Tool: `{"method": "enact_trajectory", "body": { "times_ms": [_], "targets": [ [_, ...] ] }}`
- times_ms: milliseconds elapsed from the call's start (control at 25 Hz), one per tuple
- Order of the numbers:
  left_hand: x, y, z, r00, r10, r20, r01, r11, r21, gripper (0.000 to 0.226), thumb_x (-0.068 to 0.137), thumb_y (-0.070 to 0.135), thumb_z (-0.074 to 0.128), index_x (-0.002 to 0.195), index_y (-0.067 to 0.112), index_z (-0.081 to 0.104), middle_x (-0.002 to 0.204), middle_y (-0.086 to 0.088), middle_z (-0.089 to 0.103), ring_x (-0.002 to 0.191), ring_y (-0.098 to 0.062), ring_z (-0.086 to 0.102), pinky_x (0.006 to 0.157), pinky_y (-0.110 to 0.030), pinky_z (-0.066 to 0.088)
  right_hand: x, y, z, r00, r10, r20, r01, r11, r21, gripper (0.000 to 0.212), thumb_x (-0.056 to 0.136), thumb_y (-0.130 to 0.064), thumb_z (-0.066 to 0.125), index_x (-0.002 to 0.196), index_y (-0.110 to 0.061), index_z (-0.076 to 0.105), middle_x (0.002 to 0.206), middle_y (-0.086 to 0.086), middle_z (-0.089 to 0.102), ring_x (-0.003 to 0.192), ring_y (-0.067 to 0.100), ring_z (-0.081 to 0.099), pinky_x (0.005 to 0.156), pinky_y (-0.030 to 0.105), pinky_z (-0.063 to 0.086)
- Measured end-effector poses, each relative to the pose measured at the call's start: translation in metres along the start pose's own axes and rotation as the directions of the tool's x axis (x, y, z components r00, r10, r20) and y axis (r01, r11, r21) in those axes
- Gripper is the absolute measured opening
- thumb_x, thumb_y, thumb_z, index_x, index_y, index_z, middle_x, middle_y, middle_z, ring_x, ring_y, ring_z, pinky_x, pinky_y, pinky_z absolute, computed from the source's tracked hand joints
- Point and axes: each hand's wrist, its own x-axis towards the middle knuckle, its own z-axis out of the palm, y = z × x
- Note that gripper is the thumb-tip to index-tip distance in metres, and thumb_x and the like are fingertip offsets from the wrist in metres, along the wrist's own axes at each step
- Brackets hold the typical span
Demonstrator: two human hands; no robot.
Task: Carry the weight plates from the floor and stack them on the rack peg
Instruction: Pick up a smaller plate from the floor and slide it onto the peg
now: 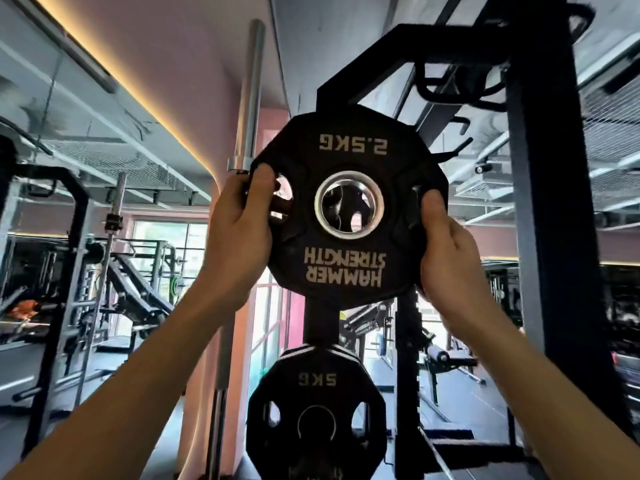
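Both hands hold one black weight plate [349, 206] up at head height in front of the black rack [540, 174]. The left hand [239, 233] grips its left rim, thumb on the face beside a grip slot, fingers curled round behind. The right hand [446, 251] clamps the right rim in the same way. The plate is many-sided with a steel-ringed centre hole, and its print reads upside down: "2.5KG" at the top, "HAMMER STRENGTH" below the hole. Whether the hole is already over a peg cannot be told; dark rack parts show through it.

Directly below, on the same black post [320, 323], hangs a second plate [315, 417] marked "5KG", also upside down, seated on a peg. Just left of the held plate a chrome barbell [247, 98] stands upright, close to the left hand. Squat stands, benches and other gym machines fill the room to the left and right, with bright windows behind.
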Motion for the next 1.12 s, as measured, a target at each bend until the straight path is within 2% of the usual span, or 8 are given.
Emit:
{"method": "enact_trajectory", "body": {
  "times_ms": [80, 200, 280, 480, 640, 760, 920, 1120],
  "targets": [
    [0.026, -0.012, 0.004, 1.000, 0.027, -0.009, -0.027, 1.000, 0.007, 0.028, 0.101, 0.042, 0.046, 0.087, 0.021, 0.057, 0.064, 0.015, 0.064, 0.059, 0.000, 0.061, 0.052, -0.015, 0.047, 0.026, 0.005, 0.010, 1.000, -0.026, -0.003, 0.026, 0.999, 0.030, 0.063, 0.095, -0.065, 0.037, 0.099, -0.010, 0.069, 0.097, 0.013, 0.074, 0.091, 0.026, 0.072, 0.085, 0.051, 0.057],
    [0.058, -0.027, 0.009, 0.999, 0.040, -0.008, -0.040, 0.999, 0.009, 0.029, 0.100, 0.045, 0.045, 0.090, 0.020, 0.057, 0.065, 0.015, 0.064, 0.059, 0.002, 0.061, 0.053, -0.016, 0.047, 0.060, 0.013, 0.021, 0.998, -0.054, -0.016, 0.054, 0.999, 0.001, 0.064, 0.089, -0.072, 0.037, 0.103, -0.019, 0.071, 0.100, 0.002, 0.076, 0.097, 0.018, 0.072, 0.091, 0.047, 0.055],
    [0.073, -0.036, 0.011, 0.999, 0.042, -0.004, -0.042, 0.999, 0.005, 0.031, 0.100, 0.046, 0.044, 0.091, 0.020, 0.058, 0.069, 0.012, 0.063, 0.059, 0.002, 0.061, 0.053, -0.018, 0.048, 0.078, 0.020, 0.027, 0.998, -0.056, -0.020, 0.056, 0.998, -0.034, 0.067, 0.086, -0.076, 0.036, 0.102, -0.021, 0.071, 0.100, 0.000, 0.076, 0.098, 0.018, 0.071, 0.092, 0.047, 0.054],
    [0.090, -0.071, 0.017, 1.000, 0.002, 0.029, 0.000, 0.998, -0.068, 0.036, 0.101, 0.041, 0.044, 0.106, 0.007, 0.057, 0.072, 0.004, 0.064, 0.056, -0.004, 0.064, 0.049, -0.019, 0.048, 0.097, 0.043, 0.038, 0.998, -0.042, -0.048, 0.040, 0.999, -0.033, 0.055, 0.095, -0.064, 0.037, 0.104, -0.018, 0.067, 0.101, 0.005, 0.074, 0.092, 0.020, 0.071, 0.084, 0.046, 0.058],
    [0.102, -0.094, 0.018, 0.997, 0.006, 0.071, 0.000, 0.996, -0.091, 0.033, 0.101, 0.042, 0.045, 0.108, 0.012, 0.056, 0.077, 0.005, 0.068, 0.063, -0.008, 0.069, 0.054, -0.023, 0.052, 0.117, 0.060, 0.047, 0.998, -0.029, -0.064, 0.029, 1.000, 0.005, 0.066, 0.084, -0.078, 0.040, 0.109, -0.023, 0.066, 0.106, -0.001, 0.073, 0.101, 0.018, 0.069, 0.093, 0.047, 0.054],
    [0.113, -0.107, 0.021, 0.995, -0.032, 0.092, 0.042, 0.993, -0.112, 0.038, 0.099, 0.043, 0.048, 0.117, 0.011, 0.056, 0.086, 0.005, 0.072, 0.077, -0.014, 0.072, 0.063, -0.028, 0.055, 0.131, 0.073, 0.051, 0.998, -0.015, -0.058, 0.020, 0.996, 0.086, 0.060, 0.089, -0.070, 0.043, 0.108, -0.019, 0.069, 0.100, 0.003, 0.075, 0.097, 0.021, 0.071, 0.091, 0.047, 0.055],
    [0.126, -0.139, 0.024, 0.982, -0.127, 0.139, 0.142, 0.984, -0.105, 0.043, 0.097, 0.048, 0.050, 0.124, 0.015, 0.058, 0.106, -0.005, 0.073, 0.098, -0.025, 0.071, 0.090, -0.046, 0.056, 0.146, 0.096, 0.059, 0.997, 0.074, -0.035, -0.070, 0.992, 0.106, 0.056, 0.095, -0.060, 0.044, 0.108, -0.010, 0.067, 0.098, 0.007, 0.075, 0.095, 0.023, 0.072, 0.091, 0.047, 0.056],
    [0.133, -0.167, 0.029, 0.975, -0.160, 0.154, 0.173, 0.982, -0.074, 0.032, 0.099, 0.046, 0.045, 0.105, 0.022, 0.066, 0.103, -0.004, 0.074, 0.096, -0.020, 0.072, 0.087, -0.036, 0.056, 0.161, 0.119, 0.066, 0.997, 0.070, -0.017, -0.068, 0.994, 0.080, 0.057, 0.096, -0.060, 0.042, 0.109, -0.010, 0.067, 0.098, 0.009, 0.075, 0.095, 0.022, 0.072, 0.090, 0.044, 0.057]
  ]
}}
